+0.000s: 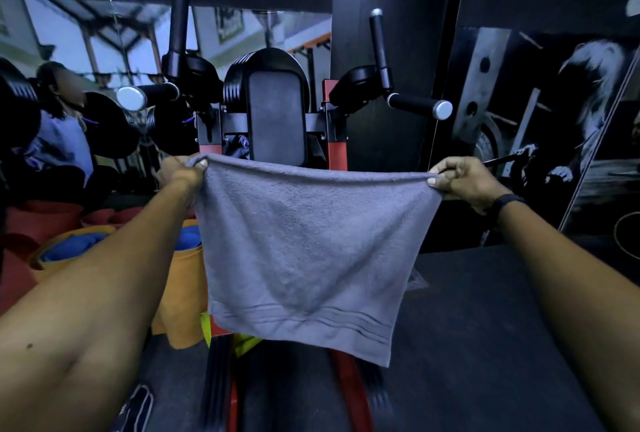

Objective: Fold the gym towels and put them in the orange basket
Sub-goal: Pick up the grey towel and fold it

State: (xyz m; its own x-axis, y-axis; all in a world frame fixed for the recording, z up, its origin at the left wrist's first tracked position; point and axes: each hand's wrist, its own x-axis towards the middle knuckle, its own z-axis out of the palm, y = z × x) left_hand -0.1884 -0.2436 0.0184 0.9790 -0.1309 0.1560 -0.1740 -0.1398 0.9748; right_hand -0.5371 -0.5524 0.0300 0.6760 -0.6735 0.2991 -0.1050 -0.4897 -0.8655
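Observation:
A grey towel [304, 251] hangs spread out in front of me, folded over along its top edge. My left hand [181, 173] pinches its top left corner and my right hand [464, 179] pinches its top right corner, both arms stretched forward. The orange basket [181, 293] stands low on the left, partly hidden behind my left forearm and the towel. Blue towels [74, 246] lie inside the basket.
A black and red gym machine [277, 113] with a padded backrest and grip handles stands straight ahead. A mirror on the left shows a person [59, 127] and weight plates. Dark floor mats [485, 327] spread out on the right. Red machine rails [349, 386] run below the towel.

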